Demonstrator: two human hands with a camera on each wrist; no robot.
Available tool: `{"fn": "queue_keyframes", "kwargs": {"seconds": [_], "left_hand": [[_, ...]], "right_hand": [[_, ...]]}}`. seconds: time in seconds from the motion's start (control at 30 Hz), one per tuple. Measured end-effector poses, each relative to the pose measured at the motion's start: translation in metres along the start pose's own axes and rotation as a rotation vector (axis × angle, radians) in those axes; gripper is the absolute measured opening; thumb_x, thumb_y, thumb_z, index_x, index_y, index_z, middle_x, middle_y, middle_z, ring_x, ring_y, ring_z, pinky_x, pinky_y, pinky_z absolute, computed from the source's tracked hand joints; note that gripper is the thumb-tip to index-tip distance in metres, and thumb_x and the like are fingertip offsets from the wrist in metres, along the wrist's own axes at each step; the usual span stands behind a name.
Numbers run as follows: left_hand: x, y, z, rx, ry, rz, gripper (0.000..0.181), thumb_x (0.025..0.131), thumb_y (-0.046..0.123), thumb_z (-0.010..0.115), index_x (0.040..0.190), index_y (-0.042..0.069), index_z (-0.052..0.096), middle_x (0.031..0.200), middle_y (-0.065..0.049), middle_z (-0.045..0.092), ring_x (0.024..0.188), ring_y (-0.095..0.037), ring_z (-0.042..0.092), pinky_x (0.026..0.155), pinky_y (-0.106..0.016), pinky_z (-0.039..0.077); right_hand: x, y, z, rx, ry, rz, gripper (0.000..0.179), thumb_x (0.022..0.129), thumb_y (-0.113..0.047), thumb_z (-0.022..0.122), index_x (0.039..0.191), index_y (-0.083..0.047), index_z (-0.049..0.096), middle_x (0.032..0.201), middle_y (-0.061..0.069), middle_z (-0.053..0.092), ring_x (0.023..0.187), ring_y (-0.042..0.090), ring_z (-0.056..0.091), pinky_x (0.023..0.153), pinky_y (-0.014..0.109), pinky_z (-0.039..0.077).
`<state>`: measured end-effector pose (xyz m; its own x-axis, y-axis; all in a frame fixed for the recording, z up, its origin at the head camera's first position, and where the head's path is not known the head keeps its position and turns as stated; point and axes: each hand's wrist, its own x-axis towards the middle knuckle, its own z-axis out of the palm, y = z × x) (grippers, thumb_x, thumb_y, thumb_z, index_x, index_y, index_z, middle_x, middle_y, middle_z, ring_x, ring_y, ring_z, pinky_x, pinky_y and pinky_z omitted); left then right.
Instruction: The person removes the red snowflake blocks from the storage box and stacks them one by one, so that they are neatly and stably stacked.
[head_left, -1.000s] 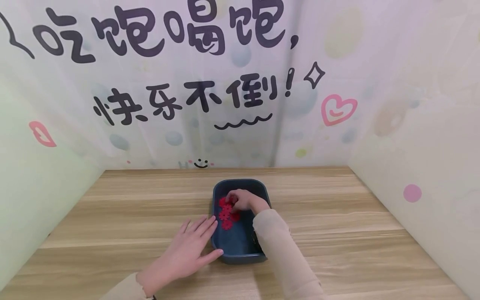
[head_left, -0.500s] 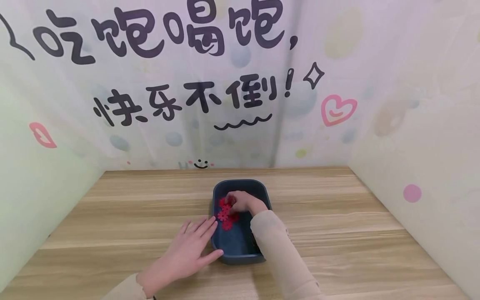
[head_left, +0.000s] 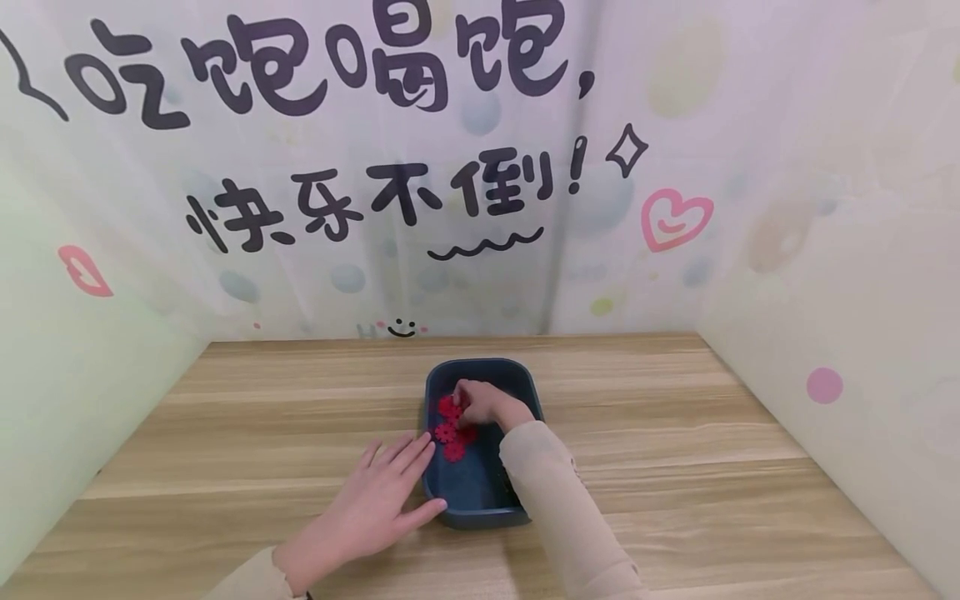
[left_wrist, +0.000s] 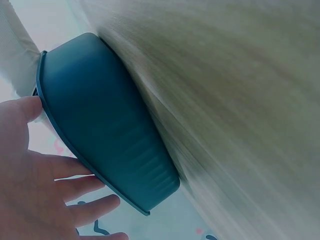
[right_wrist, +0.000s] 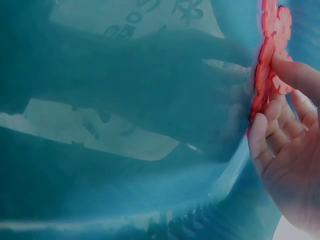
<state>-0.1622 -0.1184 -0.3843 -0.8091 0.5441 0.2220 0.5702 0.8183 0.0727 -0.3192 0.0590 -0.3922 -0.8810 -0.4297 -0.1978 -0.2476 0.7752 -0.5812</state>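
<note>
Several red notched, flower-shaped plastic discs (head_left: 454, 451) lie in the left part of a dark blue rectangular box (head_left: 480, 518). My right hand (head_left: 483, 402) reaches into the box from the right and pinches a red disc among them. In the right wrist view, the thumb of the right hand (right_wrist: 292, 165) lies against the red discs (right_wrist: 266, 60), its other fingers curled beneath; part of the grip is hidden. My left hand (head_left: 375, 504) rests at the box's left rim with fingers extended. Thumb and fingertips touch the rim of the box (left_wrist: 95, 110) in the left wrist view.
The box stands on a wood-grain table (head_left: 300, 400). A pale curtain (head_left: 480, 283) with dark lettering hangs behind, and light panels flank both sides. Something small and dark in the box is mostly hidden by the right sleeve (head_left: 558, 500).
My right hand and sleeve have shifted very slightly left inside the box. A couple of the red discs near its fingers have moved a little. The left hand stays in place.
</note>
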Motion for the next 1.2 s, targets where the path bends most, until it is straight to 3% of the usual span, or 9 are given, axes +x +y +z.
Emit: {"fn": "queue_keyframes", "kwargs": {"seconds": [0.23, 0.4, 0.67, 1.2], "left_hand": [[0.000, 0.000, 0.000, -0.002, -0.004, -0.003, 0.068, 0.085, 0.056, 0.041, 0.130, 0.005, 0.044, 0.135, -0.007, 0.038, 0.123, -0.027, 0.031, 0.093, -0.055, 0.022], [-0.001, 0.001, 0.000, 0.004, -0.006, -0.001, 0.069, 0.085, 0.058, 0.040, 0.130, 0.005, 0.044, 0.135, -0.007, 0.038, 0.123, -0.027, 0.031, 0.094, -0.055, 0.022], [0.000, 0.001, 0.000, -0.010, -0.006, -0.003, 0.068, 0.085, 0.056, 0.041, 0.130, 0.005, 0.044, 0.135, -0.008, 0.038, 0.123, -0.027, 0.031, 0.093, -0.055, 0.022], [0.000, 0.001, -0.001, -0.014, -0.007, -0.007, 0.068, 0.085, 0.055, 0.043, 0.130, 0.005, 0.044, 0.135, -0.008, 0.038, 0.122, -0.028, 0.032, 0.093, -0.056, 0.023]], "right_hand": [[-0.003, -0.001, 0.000, 0.004, -0.060, -0.014, 0.030, 0.078, -0.014, 0.067, 0.105, -0.020, 0.056, 0.088, -0.001, 0.054, 0.082, 0.017, 0.051, 0.077, 0.035, 0.042], [-0.004, -0.001, -0.001, -0.020, -0.070, -0.014, 0.027, 0.079, -0.011, 0.064, 0.103, -0.020, 0.059, 0.087, 0.001, 0.053, 0.080, 0.018, 0.050, 0.074, 0.035, 0.043], [-0.001, 0.002, -0.001, -0.047, -0.061, -0.007, 0.028, 0.079, -0.009, 0.064, 0.104, -0.020, 0.059, 0.084, 0.000, 0.053, 0.078, 0.017, 0.050, 0.071, 0.031, 0.043], [-0.004, -0.001, -0.013, 0.026, -0.003, -0.016, 0.030, 0.073, -0.015, 0.072, 0.098, -0.015, 0.054, 0.084, 0.002, 0.054, 0.077, 0.018, 0.051, 0.070, 0.031, 0.045]]}}
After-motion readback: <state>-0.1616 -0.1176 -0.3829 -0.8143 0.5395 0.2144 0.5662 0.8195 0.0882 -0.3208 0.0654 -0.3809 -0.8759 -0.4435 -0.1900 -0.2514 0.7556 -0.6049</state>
